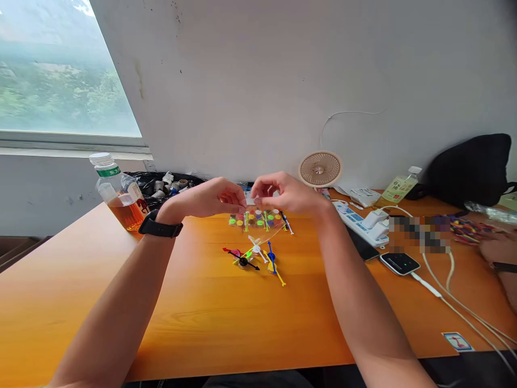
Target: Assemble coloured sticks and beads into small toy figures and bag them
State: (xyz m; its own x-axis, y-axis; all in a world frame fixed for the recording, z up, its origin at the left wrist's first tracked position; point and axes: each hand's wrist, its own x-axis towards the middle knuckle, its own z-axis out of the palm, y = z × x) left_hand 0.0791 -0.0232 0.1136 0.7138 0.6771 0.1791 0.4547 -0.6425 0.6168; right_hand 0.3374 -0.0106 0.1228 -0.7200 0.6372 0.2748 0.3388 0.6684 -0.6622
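My left hand, with a black band on its wrist, is closed in a pinch. Opposite it, a small gap away, my right hand is pinched too. Both sets of fingertips meet the upper part of a clear plastic bag that shows several coloured round pieces and arrow pieces; its exact edges are hard to make out. Nearer to me on the table lies a loose group of arrow spinners: a black one, a white one, a blue one, and red, green and yellow ones around them.
A tea bottle stands left, before a black bag of odds and ends. Behind are a small fan and papers. At right are a power strip, cables, a dark phone, a white device and another person's hand.
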